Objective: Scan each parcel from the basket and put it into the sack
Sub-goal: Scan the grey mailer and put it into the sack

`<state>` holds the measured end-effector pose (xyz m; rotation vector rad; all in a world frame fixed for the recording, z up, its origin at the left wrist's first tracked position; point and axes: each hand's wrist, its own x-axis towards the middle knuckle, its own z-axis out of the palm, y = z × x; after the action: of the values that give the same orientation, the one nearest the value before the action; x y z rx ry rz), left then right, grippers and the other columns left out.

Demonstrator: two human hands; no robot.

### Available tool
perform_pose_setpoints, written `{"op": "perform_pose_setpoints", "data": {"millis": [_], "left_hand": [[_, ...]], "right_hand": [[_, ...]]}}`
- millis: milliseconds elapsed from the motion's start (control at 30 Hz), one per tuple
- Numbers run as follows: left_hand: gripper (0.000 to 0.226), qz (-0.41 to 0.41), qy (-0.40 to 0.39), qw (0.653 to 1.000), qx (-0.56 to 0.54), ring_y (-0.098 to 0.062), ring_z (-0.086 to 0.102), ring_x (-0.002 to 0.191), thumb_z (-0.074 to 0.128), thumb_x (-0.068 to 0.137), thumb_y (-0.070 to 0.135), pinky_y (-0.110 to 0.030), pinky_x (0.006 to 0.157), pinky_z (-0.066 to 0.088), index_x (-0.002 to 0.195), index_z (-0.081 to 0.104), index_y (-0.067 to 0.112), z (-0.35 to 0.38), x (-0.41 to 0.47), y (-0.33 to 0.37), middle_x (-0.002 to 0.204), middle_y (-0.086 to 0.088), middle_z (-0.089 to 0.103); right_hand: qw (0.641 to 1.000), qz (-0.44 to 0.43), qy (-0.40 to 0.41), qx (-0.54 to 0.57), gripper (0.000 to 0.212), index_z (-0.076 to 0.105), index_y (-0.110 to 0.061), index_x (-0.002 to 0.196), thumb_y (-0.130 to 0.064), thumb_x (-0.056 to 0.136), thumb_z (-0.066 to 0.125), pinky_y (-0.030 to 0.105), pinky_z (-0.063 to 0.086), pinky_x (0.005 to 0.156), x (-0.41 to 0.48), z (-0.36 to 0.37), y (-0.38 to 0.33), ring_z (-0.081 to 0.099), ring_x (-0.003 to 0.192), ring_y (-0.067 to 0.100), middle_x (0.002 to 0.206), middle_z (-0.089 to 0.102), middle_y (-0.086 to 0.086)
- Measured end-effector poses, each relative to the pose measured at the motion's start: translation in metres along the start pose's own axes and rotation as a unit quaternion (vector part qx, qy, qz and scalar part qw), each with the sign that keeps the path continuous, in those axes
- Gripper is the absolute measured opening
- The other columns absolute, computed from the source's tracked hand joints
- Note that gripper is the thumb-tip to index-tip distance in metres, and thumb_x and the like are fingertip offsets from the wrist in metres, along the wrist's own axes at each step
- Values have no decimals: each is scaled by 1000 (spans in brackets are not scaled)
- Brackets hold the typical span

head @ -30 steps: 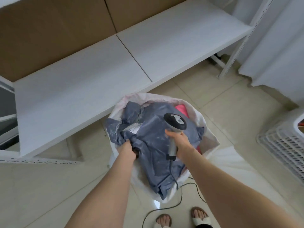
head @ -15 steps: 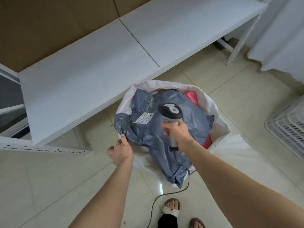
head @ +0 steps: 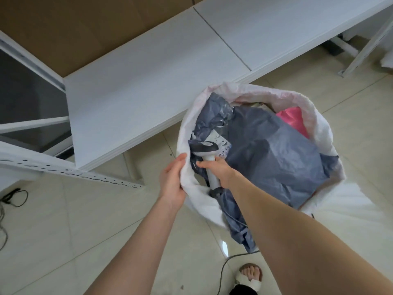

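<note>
The crumpled grey plastic parcel (head: 276, 158) lies atop the white woven sack (head: 319, 128), its tail drooping over the near rim (not fully in). Left hand (head: 173, 179) pinches that rim beside it; right hand (head: 219, 170), nearer, fingers wrapped round the white-handled barcode scanner (head: 207, 150), hovers over it.

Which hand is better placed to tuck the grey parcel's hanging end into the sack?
Probably the left hand: it only grips the sack rim, near the grey parcel. The right hand holds the barcode scanner.
</note>
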<state>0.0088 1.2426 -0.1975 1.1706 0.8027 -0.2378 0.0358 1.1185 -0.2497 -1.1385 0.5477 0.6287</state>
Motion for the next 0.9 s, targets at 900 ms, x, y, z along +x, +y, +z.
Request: {"op": "perform_pose_setpoints", "data": {"millis": [900], "left_hand": [[46,-204,129,969,59,-29,58,101,47,95,36,-38,84,41,128,50,5,59,-120,-192,121,-7,58]], "right_hand": [[967,97,211,104,10,54,-8,83,-1,88,59,39,55,75,-193,-183,53,54,64,19,72,56,9]]}}
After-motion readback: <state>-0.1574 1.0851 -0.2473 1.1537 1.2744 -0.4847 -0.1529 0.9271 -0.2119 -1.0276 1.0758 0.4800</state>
